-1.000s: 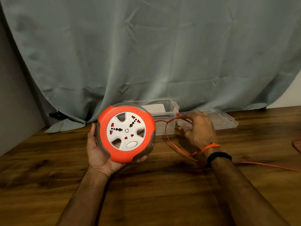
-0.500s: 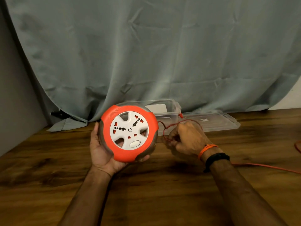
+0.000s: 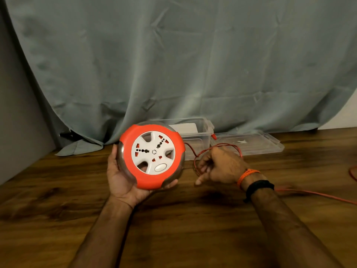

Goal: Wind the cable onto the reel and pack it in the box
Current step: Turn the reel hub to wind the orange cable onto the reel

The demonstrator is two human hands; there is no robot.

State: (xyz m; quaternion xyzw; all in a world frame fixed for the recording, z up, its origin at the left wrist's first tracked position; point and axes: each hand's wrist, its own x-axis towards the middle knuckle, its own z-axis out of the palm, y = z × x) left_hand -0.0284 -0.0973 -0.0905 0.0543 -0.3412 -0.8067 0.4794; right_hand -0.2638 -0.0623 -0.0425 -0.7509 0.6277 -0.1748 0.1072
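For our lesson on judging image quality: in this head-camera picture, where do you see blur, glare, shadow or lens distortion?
Head view: the right hand and the cable trailing behind its wrist are smeared by motion; a soft highlight sits on the reel along its grey left rim; the hands cast dark shadows on the wooden table; the wide lens darkens the corners; the clear box shows only faintly against the curtain.

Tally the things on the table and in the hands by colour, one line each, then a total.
Orange: 2, the reel held by the left hand and the cable gripped by the right hand.
Clear: 2, the box and its lid beside it.
Total: 4
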